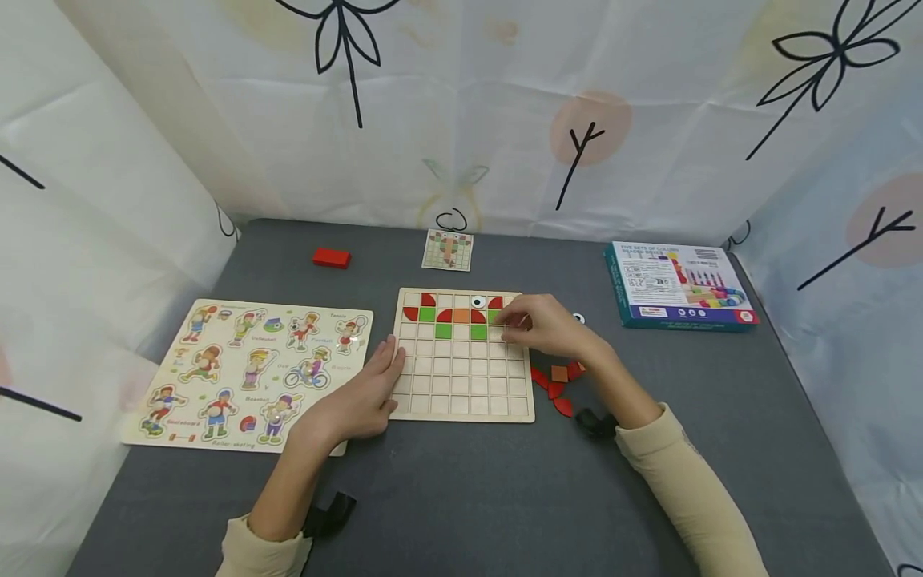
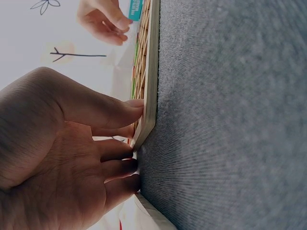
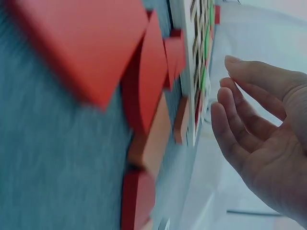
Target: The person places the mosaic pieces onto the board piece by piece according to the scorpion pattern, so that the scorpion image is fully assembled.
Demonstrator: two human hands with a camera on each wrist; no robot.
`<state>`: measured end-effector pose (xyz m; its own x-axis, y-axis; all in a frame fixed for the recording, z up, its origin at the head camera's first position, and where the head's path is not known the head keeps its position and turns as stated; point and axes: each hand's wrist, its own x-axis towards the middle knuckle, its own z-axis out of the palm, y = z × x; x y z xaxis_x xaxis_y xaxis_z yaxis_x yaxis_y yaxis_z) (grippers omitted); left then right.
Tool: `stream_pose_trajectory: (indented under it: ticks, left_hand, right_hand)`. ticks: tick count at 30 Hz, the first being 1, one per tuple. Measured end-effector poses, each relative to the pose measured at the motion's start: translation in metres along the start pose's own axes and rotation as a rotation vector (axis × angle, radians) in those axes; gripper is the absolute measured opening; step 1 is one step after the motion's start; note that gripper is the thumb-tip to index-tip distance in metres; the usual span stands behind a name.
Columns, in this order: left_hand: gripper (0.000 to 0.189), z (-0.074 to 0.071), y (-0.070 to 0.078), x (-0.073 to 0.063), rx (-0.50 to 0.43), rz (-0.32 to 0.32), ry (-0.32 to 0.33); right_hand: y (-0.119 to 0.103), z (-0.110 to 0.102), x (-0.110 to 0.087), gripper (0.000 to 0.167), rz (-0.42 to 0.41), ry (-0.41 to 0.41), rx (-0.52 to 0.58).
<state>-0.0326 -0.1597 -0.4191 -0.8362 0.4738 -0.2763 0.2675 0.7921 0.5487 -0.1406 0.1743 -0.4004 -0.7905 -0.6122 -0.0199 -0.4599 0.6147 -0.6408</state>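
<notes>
A wooden grid board (image 1: 461, 377) lies on the grey table, its upper rows partly filled with red, green and orange pieces and a white eye piece (image 1: 478, 302). My left hand (image 1: 364, 393) rests against the board's left edge, fingers extended; in the left wrist view the thumb (image 2: 105, 108) touches the rim. Above the board's upper right part is my right hand (image 1: 544, 324), fingers bent, near a green square (image 1: 493, 316). The right wrist view shows nothing between its thumb and fingertips. Loose red pieces (image 1: 563, 407) and an orange square (image 1: 558, 374) lie right of the board.
A sports picture board (image 1: 245, 373) lies at the left. Behind the grid stands a small pattern card (image 1: 447, 250), with a red block (image 1: 332, 258) to its left. A boxed set (image 1: 681, 284) occupies the back right. White printed cloth (image 1: 454, 120) surrounds the table.
</notes>
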Motion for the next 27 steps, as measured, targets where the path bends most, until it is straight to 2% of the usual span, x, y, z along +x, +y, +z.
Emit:
stream_pose_trajectory:
  ticks: [9, 21, 27]
  left_hand:
    - [0.08, -0.001, 0.0, 0.0, -0.011, -0.002, -0.004]
    - [0.08, 0.0, -0.002, 0.0, -0.026, -0.006, 0.002]
    - [0.081, 0.012, -0.018, 0.004, -0.055, 0.03, 0.051]
  right_hand:
    - [0.025, -0.021, -0.025, 0.028, 0.081, 0.062, 0.06]
    - [0.054, -0.04, -0.052, 0.034, 0.191, 0.101, 0.042]
    - [0.064, -0.044, -0.054, 0.04, 0.271, 0.078, -0.038]
